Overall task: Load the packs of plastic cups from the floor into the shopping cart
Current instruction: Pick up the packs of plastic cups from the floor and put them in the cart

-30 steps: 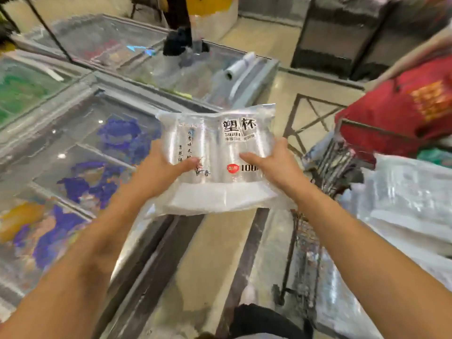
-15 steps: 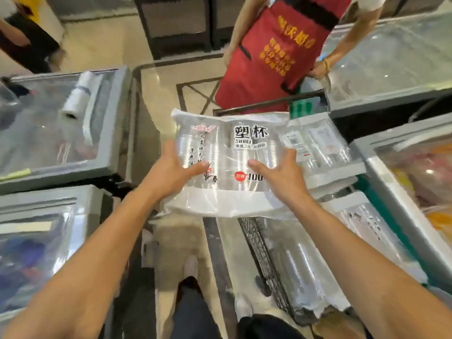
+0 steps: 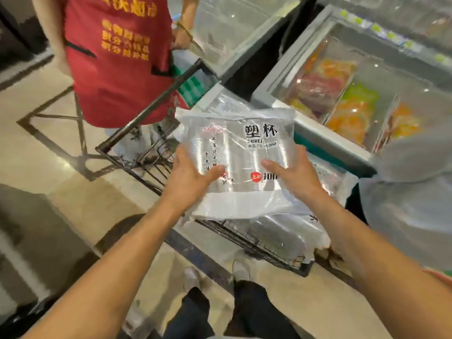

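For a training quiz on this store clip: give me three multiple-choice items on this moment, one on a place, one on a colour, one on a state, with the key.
1. Where is the held pack of cups?
A) over the shopping cart
B) flat on the floor
C) inside a freezer

2. What colour is the apron of the person beyond the cart?
A) green
B) red
C) blue

3. How is the pack held?
A) by one hand alone
B) by the left hand and the right hand, one at each side
C) by no hand; it is falling

Key:
1 A: the cart's wire basket and other packs show beneath it.
2 B: the apron is red with yellow lettering.
3 B: both thumbs lie on its top face.
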Demonstrator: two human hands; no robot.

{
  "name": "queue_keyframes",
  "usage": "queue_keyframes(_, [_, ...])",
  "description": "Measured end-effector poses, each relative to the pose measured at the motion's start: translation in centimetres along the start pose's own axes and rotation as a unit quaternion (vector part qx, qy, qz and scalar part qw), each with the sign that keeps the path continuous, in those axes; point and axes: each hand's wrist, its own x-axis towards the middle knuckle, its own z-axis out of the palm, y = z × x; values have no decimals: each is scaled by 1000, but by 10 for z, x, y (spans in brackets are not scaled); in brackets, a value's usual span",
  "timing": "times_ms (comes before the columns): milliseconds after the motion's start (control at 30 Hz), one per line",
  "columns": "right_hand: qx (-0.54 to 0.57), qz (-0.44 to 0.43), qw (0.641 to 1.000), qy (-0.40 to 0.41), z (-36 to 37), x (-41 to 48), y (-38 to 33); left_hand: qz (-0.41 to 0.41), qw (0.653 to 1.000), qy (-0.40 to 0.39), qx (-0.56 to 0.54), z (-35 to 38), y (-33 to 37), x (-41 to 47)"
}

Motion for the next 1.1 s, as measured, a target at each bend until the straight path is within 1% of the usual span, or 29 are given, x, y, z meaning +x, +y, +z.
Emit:
queue_keyframes(67, [-37, -19, 999, -26, -32, 25, 15, -9, 1000, 15, -24, 38, 15, -4])
queue_keyframes(133, [-76, -31, 995, -55, -60, 50, 31, -52, 996, 31, -63, 78, 29, -15])
queue_keyframes(200, [-93, -34, 991, -85, -85, 68, 48, -98, 988, 38, -112, 113, 46, -30])
queue_keyframes(300, [-116, -49, 984, -123, -117, 89, 67, -154, 968, 42, -195, 165, 70, -54])
queue_keyframes(367, [-156, -54, 976, -145, -133, 99, 73, -190, 953, 54, -230, 202, 79, -68])
queue_keyframes(467, [-210, -75, 961, -163, -148, 119, 89, -216, 936, 113, -255, 245, 97, -79])
queue_keyframes(600, [-270, -104, 942, -170, -151, 135, 101, -247, 901, 148, -323, 283, 112, -81])
queue_keyframes(733, [-303, -147, 925, -177, -141, 148, 115, -281, 890, 176, -313, 311, 98, -65])
queue_keyframes(867, [-315, -181, 912, -190, -138, 157, 134, -287, 898, 187, -275, 331, 84, -59])
queue_keyframes(1100, [-351, -208, 897, -170, -143, 175, 147, -308, 895, 179, -270, 354, 94, -57])
